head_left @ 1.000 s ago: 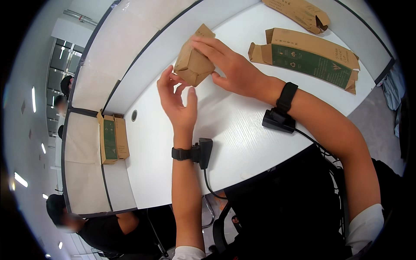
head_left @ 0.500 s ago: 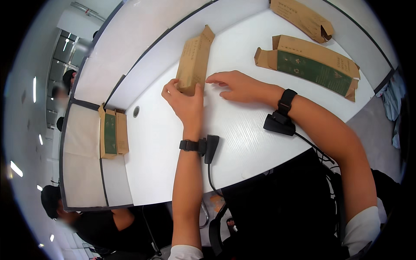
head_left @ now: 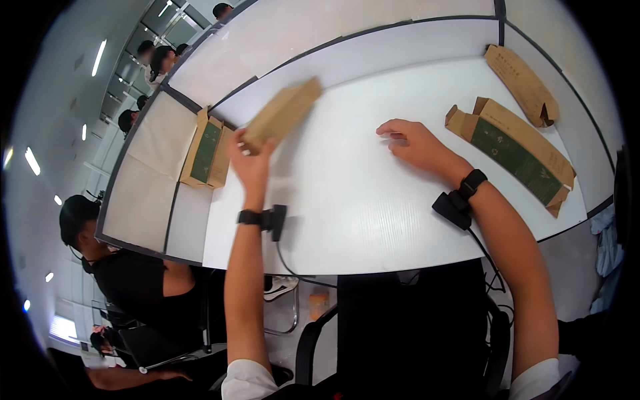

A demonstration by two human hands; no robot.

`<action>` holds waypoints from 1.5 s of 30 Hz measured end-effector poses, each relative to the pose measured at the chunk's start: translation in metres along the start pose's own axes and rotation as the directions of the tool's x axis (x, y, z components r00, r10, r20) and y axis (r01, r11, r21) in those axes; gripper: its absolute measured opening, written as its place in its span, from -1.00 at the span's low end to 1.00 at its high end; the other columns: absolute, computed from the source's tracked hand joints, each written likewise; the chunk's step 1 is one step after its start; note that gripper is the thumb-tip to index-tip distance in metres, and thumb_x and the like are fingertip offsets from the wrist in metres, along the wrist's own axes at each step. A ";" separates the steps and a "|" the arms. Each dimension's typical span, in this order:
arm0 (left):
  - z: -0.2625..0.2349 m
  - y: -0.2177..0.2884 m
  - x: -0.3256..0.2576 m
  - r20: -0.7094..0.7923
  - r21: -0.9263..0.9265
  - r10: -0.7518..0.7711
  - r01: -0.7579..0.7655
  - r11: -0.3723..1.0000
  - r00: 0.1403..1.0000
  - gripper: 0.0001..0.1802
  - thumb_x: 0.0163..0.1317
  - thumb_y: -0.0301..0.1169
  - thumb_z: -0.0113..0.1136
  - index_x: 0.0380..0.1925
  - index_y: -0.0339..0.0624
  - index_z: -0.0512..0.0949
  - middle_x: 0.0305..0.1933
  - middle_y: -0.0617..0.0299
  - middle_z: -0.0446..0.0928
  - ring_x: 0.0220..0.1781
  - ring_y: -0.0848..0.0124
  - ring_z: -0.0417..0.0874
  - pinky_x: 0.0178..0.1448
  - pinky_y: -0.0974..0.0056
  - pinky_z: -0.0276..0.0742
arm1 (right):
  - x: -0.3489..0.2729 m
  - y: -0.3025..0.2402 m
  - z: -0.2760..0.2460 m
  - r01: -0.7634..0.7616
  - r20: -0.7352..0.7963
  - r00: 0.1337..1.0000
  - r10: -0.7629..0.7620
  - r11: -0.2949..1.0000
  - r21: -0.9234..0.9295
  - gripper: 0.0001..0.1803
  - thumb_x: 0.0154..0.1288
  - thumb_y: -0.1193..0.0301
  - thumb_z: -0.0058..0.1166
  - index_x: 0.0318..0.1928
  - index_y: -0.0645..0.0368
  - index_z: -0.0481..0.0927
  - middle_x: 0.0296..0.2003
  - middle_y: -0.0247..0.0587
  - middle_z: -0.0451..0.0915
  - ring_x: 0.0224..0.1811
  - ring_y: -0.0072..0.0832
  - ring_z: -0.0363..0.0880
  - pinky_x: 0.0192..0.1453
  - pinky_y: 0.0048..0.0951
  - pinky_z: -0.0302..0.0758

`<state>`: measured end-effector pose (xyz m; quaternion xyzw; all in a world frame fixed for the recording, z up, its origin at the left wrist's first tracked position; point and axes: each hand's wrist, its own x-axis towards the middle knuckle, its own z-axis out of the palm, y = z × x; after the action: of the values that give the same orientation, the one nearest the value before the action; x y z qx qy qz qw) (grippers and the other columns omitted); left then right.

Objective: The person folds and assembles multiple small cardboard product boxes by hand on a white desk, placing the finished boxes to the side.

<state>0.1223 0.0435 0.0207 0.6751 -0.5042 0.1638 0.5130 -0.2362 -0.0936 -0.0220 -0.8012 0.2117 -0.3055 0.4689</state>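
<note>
My left hand (head_left: 252,160) grips the near end of a long brown cardboard box (head_left: 283,115), thumb on one side and fingers on the other. The box is tilted, its far end pointing up and to the right, and it looks slightly blurred. My right hand (head_left: 421,148) hovers apart from it over the white table (head_left: 347,200), fingers loosely spread and holding nothing. Nearest to that hand is a brown and green carton (head_left: 517,157) with its end flaps open. Each wrist wears a black strap with a small cabled device.
Another brown box (head_left: 521,87) lies at the back right, against the partition. Brown and green boxes (head_left: 208,152) stand in the left corner. Low pale partitions (head_left: 373,43) border the table. A person in black (head_left: 133,280) sits beyond the left partition.
My left hand has carried the brown box leftward, toward the corner boxes, and tilted it. My right hand has parted from the box. The whole view has shifted as well.
</note>
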 end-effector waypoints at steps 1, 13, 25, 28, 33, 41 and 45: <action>-0.024 -0.010 0.013 -0.075 0.066 0.046 -0.041 0.997 0.996 -0.30 0.04 -0.32 0.59 0.18 -0.22 0.50 0.09 0.05 0.44 0.11 0.25 0.49 0.17 0.13 0.50 | 0.001 -0.001 -0.002 -0.028 -0.001 1.000 0.028 0.999 -0.030 -0.59 0.31 0.62 0.00 0.18 0.32 0.56 0.18 -0.09 0.63 0.28 -0.30 0.57 0.51 -0.28 0.40; -0.167 -0.083 0.075 -0.255 0.811 -0.037 0.234 0.536 0.966 -0.30 0.13 0.03 0.43 0.24 0.02 0.52 0.43 -0.17 0.25 0.38 -0.17 0.33 0.35 -0.12 0.38 | 0.002 0.002 -0.006 0.019 0.019 1.000 -0.017 0.997 -0.069 -0.60 0.28 0.60 0.04 0.13 0.29 0.59 0.13 -0.11 0.64 0.21 -0.28 0.60 0.46 -0.29 0.45; 0.134 0.061 -0.040 0.278 0.348 -0.237 0.132 0.928 0.931 -0.34 0.12 -0.07 0.41 0.22 -0.05 0.56 0.25 -0.07 0.54 0.35 -0.05 0.48 0.37 -0.13 0.41 | 0.002 0.010 -0.003 0.094 -0.003 0.995 -0.095 0.985 -0.147 -0.58 0.29 0.55 0.07 0.17 0.25 0.58 0.09 -0.11 0.67 0.14 -0.40 0.62 0.34 -0.32 0.52; 0.138 0.058 -0.047 0.248 0.227 -0.155 0.098 0.969 0.956 -0.68 0.16 -0.21 0.34 -0.12 -0.08 0.69 0.08 0.06 0.65 0.15 0.02 0.62 0.24 -0.02 0.50 | -0.014 -0.024 0.004 0.209 -0.004 0.976 -0.220 0.934 -0.291 -0.58 0.32 0.45 0.19 0.19 0.21 0.58 0.12 -0.01 0.65 0.18 -0.12 0.62 0.33 -0.25 0.51; 0.149 0.061 -0.047 0.237 0.113 -0.042 0.016 0.993 0.970 -0.71 0.14 -0.31 0.30 -0.13 -0.12 0.66 0.06 0.05 0.64 0.12 0.02 0.61 0.24 -0.02 0.49 | -0.097 -0.109 -0.049 0.033 -0.359 0.873 -0.332 0.772 -0.634 -0.47 0.22 0.47 0.29 0.22 0.17 0.56 0.16 -0.06 0.61 0.24 -0.04 0.55 0.34 -0.14 0.48; 0.151 0.070 -0.047 0.267 0.254 -0.072 0.002 0.967 0.961 -0.74 0.14 -0.27 0.27 -0.18 -0.08 0.62 0.04 0.07 0.57 0.11 0.04 0.54 0.29 -0.05 0.37 | -0.162 -0.060 -0.160 -0.650 -0.508 0.753 0.418 0.351 -0.674 0.09 0.08 -0.13 0.41 0.43 0.36 0.33 0.09 0.33 0.60 0.11 0.10 0.63 0.26 -0.11 0.51; 0.153 0.070 -0.054 0.267 0.051 0.068 -0.084 0.995 0.961 -0.71 0.23 -0.23 0.28 -0.12 -0.12 0.63 -0.03 0.02 0.63 0.02 -0.03 0.62 0.16 -0.04 0.48 | -0.100 -0.044 -0.107 -0.431 -0.255 0.891 0.376 0.524 -0.735 -0.10 0.21 -0.19 0.30 0.22 0.37 0.46 -0.04 0.29 0.67 0.06 0.08 0.67 0.17 -0.05 0.56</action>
<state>-0.0055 -0.0574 -0.0465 0.6866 -0.5884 0.1072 0.4134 -0.3802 -0.0771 0.0273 -0.8417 0.5163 -0.0926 0.1285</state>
